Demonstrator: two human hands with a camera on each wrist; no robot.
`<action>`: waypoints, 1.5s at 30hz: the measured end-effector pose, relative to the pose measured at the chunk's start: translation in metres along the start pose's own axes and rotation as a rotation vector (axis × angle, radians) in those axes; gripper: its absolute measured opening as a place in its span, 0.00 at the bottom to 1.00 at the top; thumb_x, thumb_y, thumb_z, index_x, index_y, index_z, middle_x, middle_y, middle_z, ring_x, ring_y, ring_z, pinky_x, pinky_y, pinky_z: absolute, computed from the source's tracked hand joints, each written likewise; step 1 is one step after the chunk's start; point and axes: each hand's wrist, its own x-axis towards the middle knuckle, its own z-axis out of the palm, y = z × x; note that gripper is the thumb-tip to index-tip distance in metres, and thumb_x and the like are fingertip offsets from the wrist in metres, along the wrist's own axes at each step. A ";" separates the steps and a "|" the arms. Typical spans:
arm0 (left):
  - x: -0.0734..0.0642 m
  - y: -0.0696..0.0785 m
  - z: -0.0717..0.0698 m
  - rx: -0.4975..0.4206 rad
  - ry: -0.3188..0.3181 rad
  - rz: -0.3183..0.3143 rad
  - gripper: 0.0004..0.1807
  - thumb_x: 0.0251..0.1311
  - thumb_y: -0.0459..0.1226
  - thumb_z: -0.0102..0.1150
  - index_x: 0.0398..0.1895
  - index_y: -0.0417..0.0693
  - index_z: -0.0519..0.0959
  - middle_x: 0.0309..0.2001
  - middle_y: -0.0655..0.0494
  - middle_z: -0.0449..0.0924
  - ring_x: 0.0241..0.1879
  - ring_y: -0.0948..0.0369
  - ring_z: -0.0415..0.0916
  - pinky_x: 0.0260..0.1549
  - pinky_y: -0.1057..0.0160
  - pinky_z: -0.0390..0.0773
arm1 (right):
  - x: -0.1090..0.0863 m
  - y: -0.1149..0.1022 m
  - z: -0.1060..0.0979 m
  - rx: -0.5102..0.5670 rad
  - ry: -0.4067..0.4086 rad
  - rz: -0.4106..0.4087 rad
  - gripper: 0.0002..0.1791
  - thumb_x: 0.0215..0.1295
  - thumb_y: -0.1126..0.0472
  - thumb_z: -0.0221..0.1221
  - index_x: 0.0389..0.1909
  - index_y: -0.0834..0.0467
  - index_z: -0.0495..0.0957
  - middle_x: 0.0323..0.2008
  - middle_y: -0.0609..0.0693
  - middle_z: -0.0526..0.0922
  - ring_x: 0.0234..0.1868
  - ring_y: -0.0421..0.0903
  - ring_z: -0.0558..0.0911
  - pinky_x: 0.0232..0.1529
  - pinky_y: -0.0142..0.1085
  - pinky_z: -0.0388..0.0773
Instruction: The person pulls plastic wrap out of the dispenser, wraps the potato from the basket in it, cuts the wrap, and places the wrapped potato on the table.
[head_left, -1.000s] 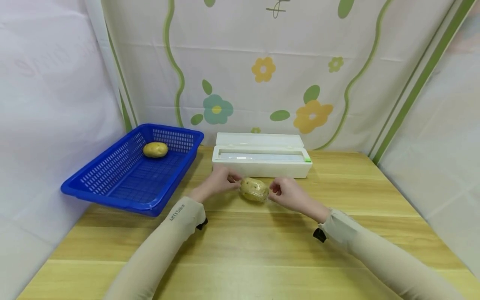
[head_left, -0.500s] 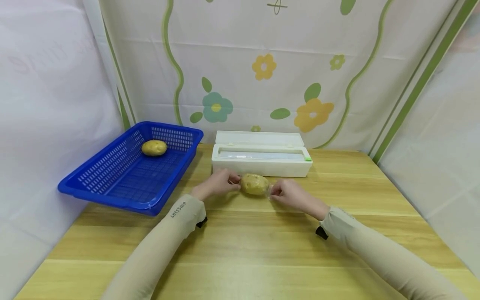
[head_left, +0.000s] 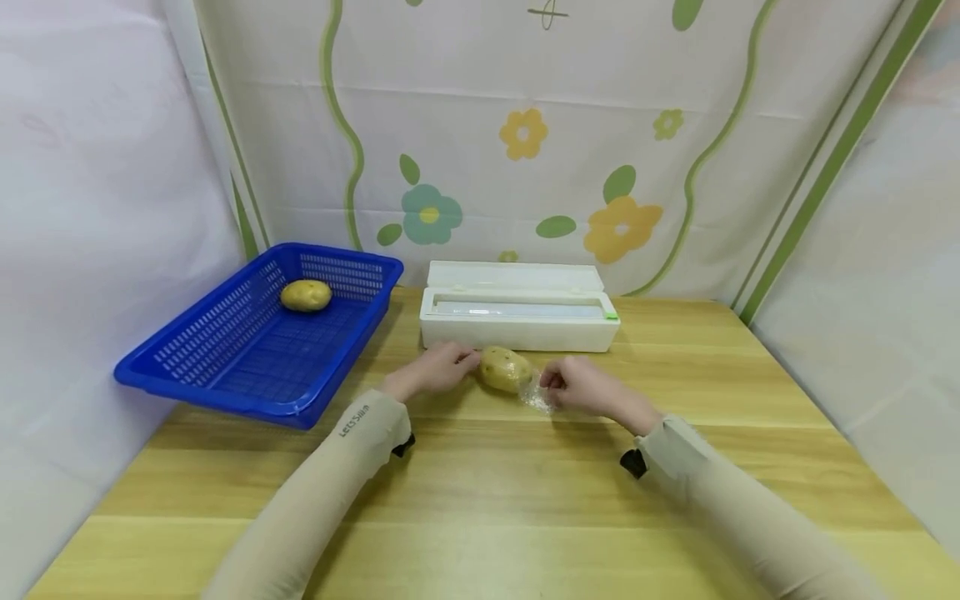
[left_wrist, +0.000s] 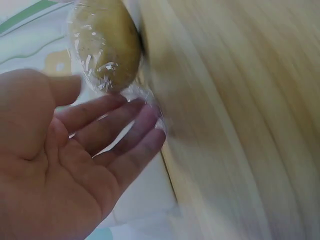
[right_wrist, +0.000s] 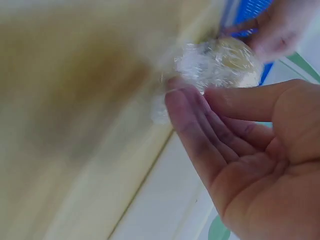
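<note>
A potato (head_left: 506, 369) wrapped in clear plastic film lies on the wooden table between the two hands. My left hand (head_left: 441, 367) is at its left end; in the left wrist view its fingers (left_wrist: 120, 120) are relaxed, the thumb stands apart, and the fingertips touch a bit of crumpled film. At the potato's right end a loose flap of plastic wrap (head_left: 537, 393) spreads out. My right hand (head_left: 588, 387) has this flap at its thumb and fingertips, which seem to pinch it; the exact contact is partly hidden in the right wrist view.
Just behind the hands stands a white cling-film box (head_left: 517, 335), its lid raised, with a film roll inside. On the left, a blue plastic basket (head_left: 217, 398) holds one more potato (head_left: 306, 295). Patterned curtains (head_left: 465, 125) enclose the table's back and sides.
At the potato's right end the film has gone from gathered to spread out flatter beside the right hand. The potato has shifted slightly; the left hand has barely moved.
</note>
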 end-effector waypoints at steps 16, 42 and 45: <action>0.000 -0.002 0.001 -0.078 0.043 -0.046 0.29 0.79 0.50 0.33 0.51 0.41 0.82 0.33 0.47 0.78 0.37 0.55 0.73 0.46 0.51 0.73 | -0.012 -0.007 0.006 -0.142 -0.021 -0.081 0.13 0.63 0.65 0.65 0.19 0.56 0.78 0.18 0.41 0.73 0.21 0.36 0.70 0.25 0.32 0.71; 0.016 0.009 0.013 -0.087 0.098 0.150 0.19 0.70 0.43 0.56 0.58 0.41 0.78 0.52 0.47 0.79 0.51 0.53 0.76 0.53 0.55 0.73 | -0.006 -0.025 0.016 0.036 -0.007 0.100 0.02 0.52 0.69 0.68 0.26 0.59 0.85 0.23 0.42 0.82 0.19 0.40 0.76 0.24 0.35 0.76; 0.015 0.008 0.014 -0.083 0.087 0.161 0.19 0.71 0.42 0.56 0.59 0.42 0.78 0.52 0.49 0.79 0.51 0.55 0.76 0.53 0.56 0.73 | -0.007 -0.027 0.018 0.075 -0.025 0.095 0.04 0.53 0.69 0.69 0.24 0.58 0.85 0.22 0.42 0.82 0.18 0.40 0.76 0.22 0.35 0.76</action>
